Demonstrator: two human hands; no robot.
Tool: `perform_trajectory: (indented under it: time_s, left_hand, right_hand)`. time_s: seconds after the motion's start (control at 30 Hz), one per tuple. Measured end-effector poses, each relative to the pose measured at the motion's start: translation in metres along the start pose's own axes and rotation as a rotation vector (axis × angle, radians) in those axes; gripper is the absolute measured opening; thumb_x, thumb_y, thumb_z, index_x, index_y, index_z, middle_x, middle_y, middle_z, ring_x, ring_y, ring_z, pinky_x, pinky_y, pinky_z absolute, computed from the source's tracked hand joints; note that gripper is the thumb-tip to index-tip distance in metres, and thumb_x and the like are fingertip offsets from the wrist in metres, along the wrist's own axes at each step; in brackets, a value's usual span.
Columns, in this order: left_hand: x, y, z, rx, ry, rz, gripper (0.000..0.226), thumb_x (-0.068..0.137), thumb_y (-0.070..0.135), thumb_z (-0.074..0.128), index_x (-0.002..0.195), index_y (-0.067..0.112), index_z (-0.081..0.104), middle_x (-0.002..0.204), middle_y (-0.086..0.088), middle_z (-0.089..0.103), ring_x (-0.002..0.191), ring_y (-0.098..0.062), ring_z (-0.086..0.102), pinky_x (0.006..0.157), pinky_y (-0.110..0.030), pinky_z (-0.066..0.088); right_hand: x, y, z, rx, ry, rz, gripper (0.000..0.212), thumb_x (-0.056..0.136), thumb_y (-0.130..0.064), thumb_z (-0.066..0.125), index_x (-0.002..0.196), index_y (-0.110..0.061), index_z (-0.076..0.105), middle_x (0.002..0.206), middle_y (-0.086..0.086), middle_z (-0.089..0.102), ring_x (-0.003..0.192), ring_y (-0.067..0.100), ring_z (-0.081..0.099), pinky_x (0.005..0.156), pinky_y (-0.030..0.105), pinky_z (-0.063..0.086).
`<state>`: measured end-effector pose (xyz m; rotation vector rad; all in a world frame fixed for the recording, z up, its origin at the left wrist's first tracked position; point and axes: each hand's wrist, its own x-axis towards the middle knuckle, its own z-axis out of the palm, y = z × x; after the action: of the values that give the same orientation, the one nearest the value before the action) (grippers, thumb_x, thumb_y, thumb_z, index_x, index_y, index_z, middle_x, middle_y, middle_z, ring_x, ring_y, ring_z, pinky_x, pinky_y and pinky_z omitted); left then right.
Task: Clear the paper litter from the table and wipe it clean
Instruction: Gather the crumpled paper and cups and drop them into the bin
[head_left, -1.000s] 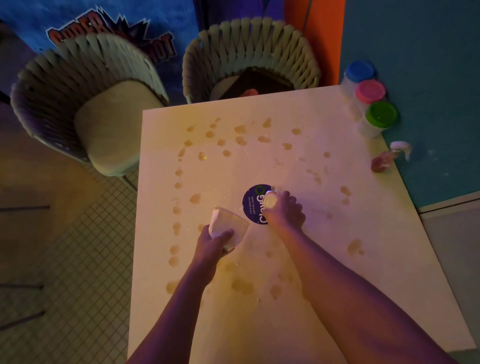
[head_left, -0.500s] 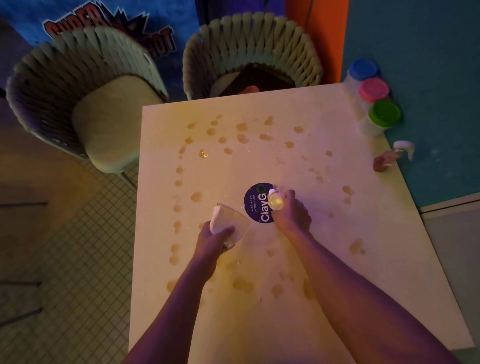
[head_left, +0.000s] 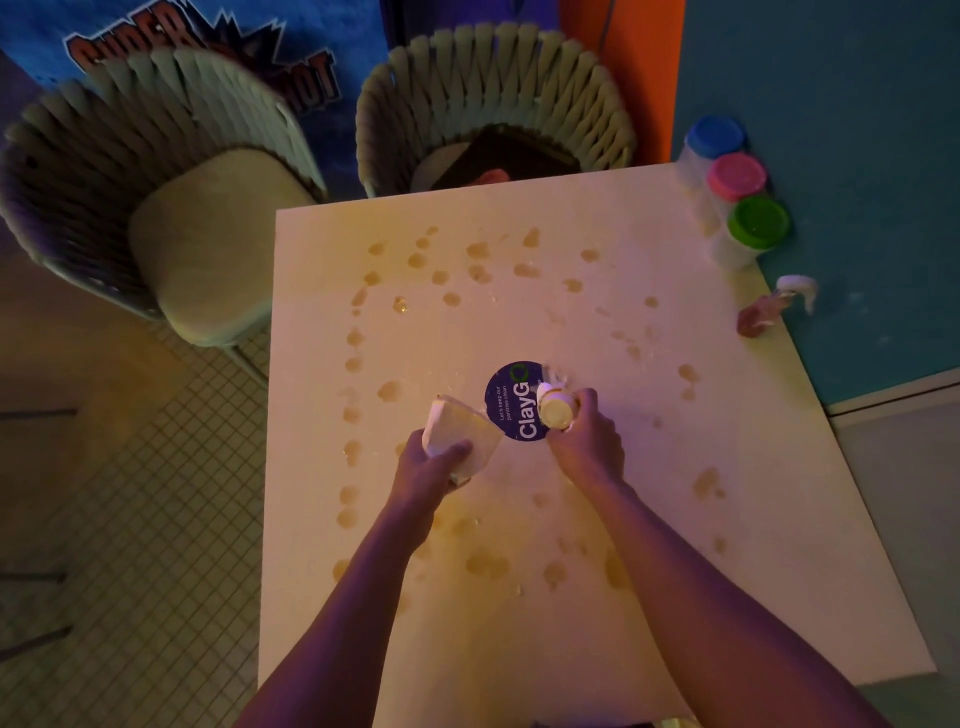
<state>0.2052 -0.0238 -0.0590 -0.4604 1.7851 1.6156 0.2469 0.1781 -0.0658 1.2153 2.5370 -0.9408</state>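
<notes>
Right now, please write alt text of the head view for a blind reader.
Two hands work over a stained white table: the left hand holds a folded cloth, the right hand grips a small bottle above a round blue sticker.

A single head-worn, wide-angle view looks steeply down and forward from above the near edge of the counter (head_left: 779, 519), close enough that both forearms enter from the bottom of the frame. The left hand (head_left: 423, 467) and right hand (head_left: 587, 447) sit near the centre. Beyond the hands the view takes in the counter's far edge and two woven chairs (head_left: 156, 218); to the left hand's side lies tiled floor (head_left: 130, 519), to the right hand's side a teal wall (head_left: 857, 156). Straight lines bow towards the frame's edges.
</notes>
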Motion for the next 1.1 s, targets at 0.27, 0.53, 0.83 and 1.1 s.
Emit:
perform_trajectory:
  time_s: [0.27,0.53,0.83,1.1]
  left_hand:
    - [-0.006,0.000,0.016,0.069,-0.092,0.049,0.052,0.090,0.021,0.072,0.133,0.016,0.045,0.120,-0.010,0.060,0.104,-0.028,0.063,0.078,-0.036,0.060]
    - [-0.025,-0.007,0.056,0.138,-0.275,0.120,0.044,0.084,0.019,0.076,0.123,0.016,0.056,0.111,-0.010,0.068,0.098,-0.026,0.065,0.077,-0.042,0.058]
    - [-0.071,-0.026,0.125,0.352,-0.409,0.243,0.045,0.073,0.032,0.076,0.114,0.022,0.059,0.105,-0.008,0.071,0.097,-0.028,0.069,0.081,-0.054,0.058]
    - [-0.153,-0.083,0.188,0.610,-0.557,0.336,0.055,0.064,0.049,0.075,0.113,0.028,0.058,0.104,-0.004,0.070,0.095,-0.027,0.069,0.079,-0.055,0.057]
  right_hand:
    - [-0.040,0.011,-0.010,0.117,0.059,0.072,0.039,0.081,-0.018,0.063,0.115,-0.022,0.045,0.102,0.013,0.067,0.088,0.038,0.062,0.067,0.034,0.042]
    - [-0.090,0.042,-0.033,0.270,0.195,0.149,0.039,0.079,-0.019,0.063,0.113,-0.023,0.046,0.102,0.013,0.069,0.092,0.040,0.063,0.067,0.037,0.044]
    - [-0.136,0.108,-0.070,0.371,0.414,0.219,0.036,0.080,-0.018,0.061,0.111,-0.025,0.045,0.103,0.008,0.070,0.095,0.040,0.063,0.064,0.034,0.035]
    - [-0.215,0.209,-0.092,0.444,0.639,0.333,0.036,0.077,-0.016,0.063,0.109,-0.019,0.049,0.099,0.012,0.070,0.091,0.042,0.063,0.060,0.038,0.039]
